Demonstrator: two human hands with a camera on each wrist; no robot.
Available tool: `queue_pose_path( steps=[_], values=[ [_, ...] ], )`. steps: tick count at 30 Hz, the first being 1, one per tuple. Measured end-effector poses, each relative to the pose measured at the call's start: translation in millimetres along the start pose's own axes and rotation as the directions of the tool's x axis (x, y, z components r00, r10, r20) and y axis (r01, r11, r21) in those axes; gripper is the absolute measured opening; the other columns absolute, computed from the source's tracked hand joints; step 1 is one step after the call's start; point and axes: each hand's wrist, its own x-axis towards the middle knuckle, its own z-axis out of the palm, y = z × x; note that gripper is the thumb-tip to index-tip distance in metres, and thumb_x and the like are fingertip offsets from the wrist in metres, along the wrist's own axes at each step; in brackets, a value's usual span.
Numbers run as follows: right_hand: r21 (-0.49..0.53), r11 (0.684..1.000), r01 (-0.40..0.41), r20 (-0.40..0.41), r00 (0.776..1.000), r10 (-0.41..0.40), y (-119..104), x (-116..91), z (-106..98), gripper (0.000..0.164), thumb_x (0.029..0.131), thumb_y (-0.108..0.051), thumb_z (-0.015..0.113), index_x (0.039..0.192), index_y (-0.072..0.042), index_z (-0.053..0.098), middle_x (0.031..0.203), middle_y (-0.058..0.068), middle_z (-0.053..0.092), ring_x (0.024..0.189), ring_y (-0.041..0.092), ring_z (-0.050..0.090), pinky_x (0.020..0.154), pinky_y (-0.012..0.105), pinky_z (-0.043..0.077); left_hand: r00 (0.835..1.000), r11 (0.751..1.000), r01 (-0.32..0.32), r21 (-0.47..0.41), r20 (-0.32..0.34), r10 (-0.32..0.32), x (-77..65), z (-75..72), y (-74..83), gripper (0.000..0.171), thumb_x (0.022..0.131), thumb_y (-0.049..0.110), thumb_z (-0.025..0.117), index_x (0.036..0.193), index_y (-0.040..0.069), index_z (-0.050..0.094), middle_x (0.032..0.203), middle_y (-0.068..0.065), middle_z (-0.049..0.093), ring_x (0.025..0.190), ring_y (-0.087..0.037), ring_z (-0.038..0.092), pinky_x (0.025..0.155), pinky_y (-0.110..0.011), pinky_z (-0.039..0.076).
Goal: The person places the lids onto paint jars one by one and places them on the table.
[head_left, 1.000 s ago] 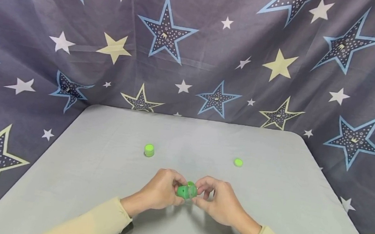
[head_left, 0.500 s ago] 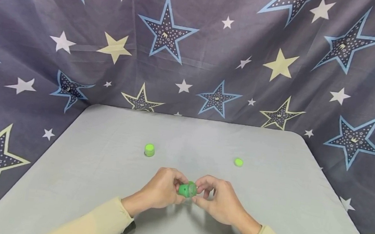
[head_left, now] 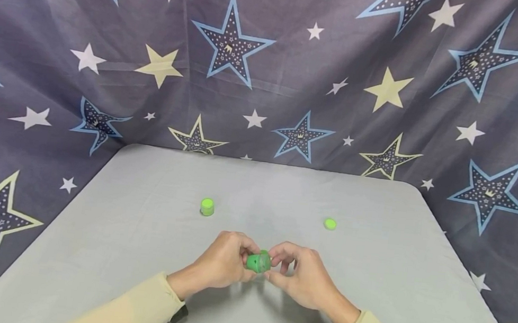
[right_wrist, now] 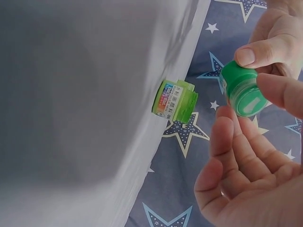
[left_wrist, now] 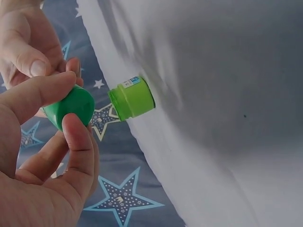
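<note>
Over the near middle of the table, my left hand [head_left: 223, 261] holds a small green paint jar [head_left: 254, 262] by its solid green end, thumb and fingers curled round it. The clear round end [right_wrist: 251, 102] points toward my right hand [head_left: 301, 275], whose bent fingers and thumb pinch at its rim. Beyond the held jar stands a light green paint jar [right_wrist: 175, 100] with a printed label. In the head view the held jar and fingers hide most of it.
On the grey-covered table [head_left: 145, 234], a light green lidded jar [head_left: 207, 207] stands back left. A light green round lid [head_left: 330, 224] lies back right. A star-patterned curtain [head_left: 270, 67] hangs behind and at both sides.
The held green jar has shifted and tilted very slightly between my hands. Both hands stay almost where they were.
</note>
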Motion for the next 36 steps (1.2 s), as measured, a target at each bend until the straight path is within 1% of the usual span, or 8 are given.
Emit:
queue_pose_path(
  steps=[5,7,9,15,25,36],
  values=[
    [0.016,1.0,-0.006,0.009,1.0,0.006,0.1,0.3,-0.3,0.025,0.083,-0.014,0.085,0.103,-0.021,0.072,0.093,-0.004,0.072,0.077,0.012,0.063,0.063,0.026,0.048,1.0,1.0,-0.008,0.004,-0.001,0.008,-0.9,-0.5,0.2,0.031,0.069,-0.006,0.088,0.096,0.001,0.075,0.083,0.001,0.062,0.069,-0.009,0.058,0.059,-0.022,0.055],
    [0.015,1.0,-0.009,0.01,1.0,0.009,0.2,0.5,-0.3,0.025,0.083,-0.014,0.085,0.103,-0.02,0.072,0.093,-0.003,0.072,0.077,0.014,0.063,0.061,0.025,0.048,1.0,1.0,-0.011,0.007,-0.003,0.011,-1.1,-0.4,0.3,0.031,0.069,-0.006,0.088,0.096,0.001,0.075,0.084,0.0,0.062,0.069,-0.009,0.058,0.059,-0.022,0.055],
    [0.012,1.0,-0.012,0.011,1.0,0.012,0.4,0.7,-0.1,0.025,0.083,-0.015,0.086,0.103,-0.02,0.072,0.093,-0.004,0.072,0.077,0.013,0.063,0.063,0.027,0.049,1.0,1.0,-0.013,0.013,-0.004,0.013,-1.2,0.0,0.2,0.031,0.069,-0.006,0.088,0.096,0.001,0.076,0.084,0.0,0.062,0.07,-0.009,0.058,0.059,-0.022,0.055],
    [0.007,1.0,-0.005,0.006,1.0,0.005,1.2,0.8,1.1,0.025,0.083,-0.016,0.086,0.103,-0.022,0.072,0.091,-0.013,0.071,0.076,0.007,0.063,0.074,0.04,0.052,1.0,0.999,-0.022,0.034,-0.013,0.022,-0.7,1.4,-0.2,0.03,0.069,-0.005,0.088,0.095,0.002,0.076,0.085,0.001,0.062,0.071,-0.009,0.057,0.06,-0.022,0.054],
    [0.016,1.0,-0.016,0.003,1.0,0.016,2.2,0.8,2.3,0.03,0.08,-0.018,0.088,0.105,-0.023,0.072,0.091,-0.015,0.071,0.076,0.007,0.063,0.075,0.041,0.051,1.0,0.999,-0.021,0.031,-0.009,0.022,-0.7,1.8,1.4,0.029,0.069,-0.004,0.089,0.095,0.002,0.077,0.087,0.002,0.062,0.071,-0.009,0.057,0.06,-0.022,0.055],
    [0.014,1.0,-0.007,0.001,1.0,0.007,3.2,0.4,2.9,0.027,0.081,-0.018,0.087,0.104,-0.022,0.073,0.088,-0.016,0.071,0.075,0.006,0.062,0.075,0.04,0.051,1.0,1.0,-0.021,0.02,-0.009,0.021,-1.5,3.1,0.5,0.028,0.069,-0.004,0.089,0.094,0.002,0.077,0.086,0.002,0.062,0.071,-0.009,0.058,0.06,-0.022,0.055]
  ],
)
